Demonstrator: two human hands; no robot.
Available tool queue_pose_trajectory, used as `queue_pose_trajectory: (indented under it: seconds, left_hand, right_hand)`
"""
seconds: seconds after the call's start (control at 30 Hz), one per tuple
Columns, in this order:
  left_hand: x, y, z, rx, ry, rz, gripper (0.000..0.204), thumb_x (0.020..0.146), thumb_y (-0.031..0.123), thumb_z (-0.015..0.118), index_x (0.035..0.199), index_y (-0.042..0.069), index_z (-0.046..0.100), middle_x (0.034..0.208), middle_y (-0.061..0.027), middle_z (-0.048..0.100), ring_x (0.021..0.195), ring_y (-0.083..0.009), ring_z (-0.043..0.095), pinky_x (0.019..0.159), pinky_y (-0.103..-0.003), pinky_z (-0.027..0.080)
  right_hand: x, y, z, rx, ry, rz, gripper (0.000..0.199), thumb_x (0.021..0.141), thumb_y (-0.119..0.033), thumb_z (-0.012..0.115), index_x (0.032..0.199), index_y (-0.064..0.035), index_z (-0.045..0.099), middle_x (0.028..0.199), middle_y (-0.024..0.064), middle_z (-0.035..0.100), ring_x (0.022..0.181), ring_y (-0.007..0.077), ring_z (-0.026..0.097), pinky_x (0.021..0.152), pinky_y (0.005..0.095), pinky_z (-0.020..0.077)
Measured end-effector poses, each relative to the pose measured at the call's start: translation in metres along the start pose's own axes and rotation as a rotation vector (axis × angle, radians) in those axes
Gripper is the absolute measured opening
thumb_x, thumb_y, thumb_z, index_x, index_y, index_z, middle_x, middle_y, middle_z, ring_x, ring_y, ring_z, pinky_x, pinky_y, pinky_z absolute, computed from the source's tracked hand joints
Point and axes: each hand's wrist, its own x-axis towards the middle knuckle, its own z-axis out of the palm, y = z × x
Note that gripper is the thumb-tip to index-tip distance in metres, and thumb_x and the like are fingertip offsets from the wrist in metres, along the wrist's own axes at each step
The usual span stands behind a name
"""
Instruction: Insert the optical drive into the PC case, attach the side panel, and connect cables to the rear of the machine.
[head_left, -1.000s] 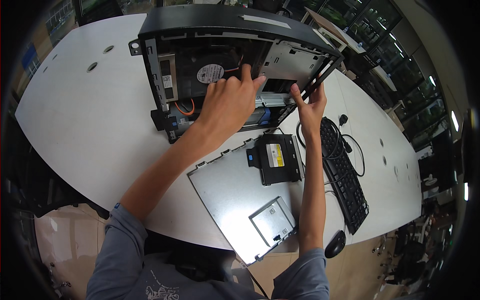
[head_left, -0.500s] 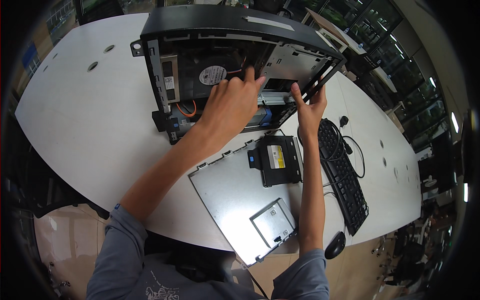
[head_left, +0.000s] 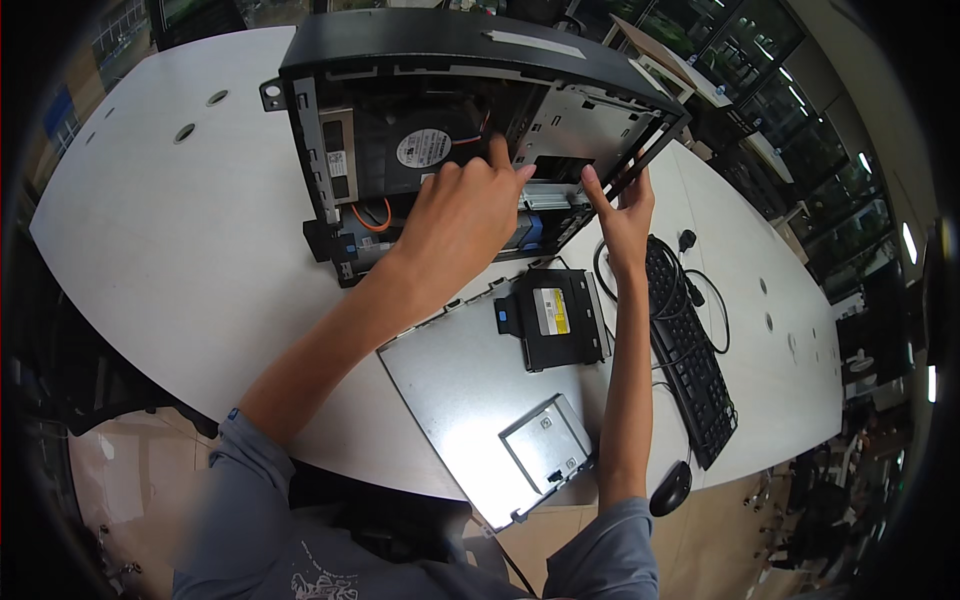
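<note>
An opened black desktop computer case [head_left: 430, 42] stands upright on the table, its bare inside facing me. My left hand [head_left: 462, 205] reaches into it, just right of the round fan [head_left: 423, 148]. Its index finger points inward beside the metal drive cage [head_left: 582, 130], while its other fingers curl downward; what they touch is hidden. At the case's right edge my right hand [head_left: 628, 222] grips the frame, thumb on the near side and fingers behind. Below the left hand, an orange cable [head_left: 374, 217] loops by the lower bay.
A silver side panel [head_left: 455, 385] lies in front of the case, with a black optical drive [head_left: 560, 318] on it. To the right are a black keyboard [head_left: 690, 365] with a coiled cable [head_left: 722, 325] and a mouse [head_left: 671, 489]. The white table [head_left: 150, 250] has round cable holes.
My left hand has shifted very slightly within the case. My right hand keeps its hold on the frame, and the case stays in place.
</note>
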Motion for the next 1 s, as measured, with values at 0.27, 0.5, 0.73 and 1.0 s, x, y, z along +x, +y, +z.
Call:
queue_pose_trajectory:
  seconds: [0.27,0.5,0.73,1.0]
  left_hand:
    - [-0.003,-0.007,0.006,0.065,0.001,0.090,0.035,0.105,0.023,0.044,0.094,-0.006,0.060,0.057,-0.0188,0.062,0.060,-0.0355,0.069,0.054,-0.040,0.057]
    - [-0.003,-0.011,0.007,0.085,0.016,0.106,0.033,0.105,0.022,0.046,0.096,-0.006,0.060,0.058,-0.0197,0.062,0.060,-0.0362,0.069,0.053,-0.040,0.056]
    - [-0.005,-0.010,0.005,0.096,0.010,0.120,0.029,0.104,0.019,0.048,0.097,-0.007,0.059,0.058,-0.0200,0.062,0.059,-0.0355,0.069,0.052,-0.040,0.055]
    - [-0.023,0.002,-0.003,0.204,0.031,0.173,0.030,0.102,0.022,0.052,0.090,-0.004,0.062,0.057,-0.0168,0.061,0.059,-0.0341,0.068,0.053,-0.041,0.054]
  right_hand:
    - [0.001,-0.002,-0.003,0.006,-0.049,-0.014,0.052,0.080,-0.015,0.082,0.121,-0.0007,0.055,0.113,0.0115,0.065,0.107,0.0203,0.061,0.099,0.0339,0.0435]
    - [0.003,-0.001,-0.004,0.026,-0.084,-0.020,0.057,0.075,-0.011,0.085,0.122,-0.0007,0.054,0.112,0.0115,0.066,0.106,0.0208,0.062,0.100,0.0346,0.0437]
    - [0.002,-0.002,-0.004,0.050,-0.087,-0.024,0.055,0.075,-0.011,0.086,0.120,-0.0012,0.055,0.109,0.0102,0.066,0.103,0.0194,0.063,0.099,0.0341,0.0444]
    - [0.005,0.011,-0.011,-0.041,-0.115,-0.079,0.062,0.076,-0.014,0.086,0.125,0.0011,0.052,0.110,0.0110,0.066,0.105,0.0205,0.062,0.095,0.0331,0.0478]
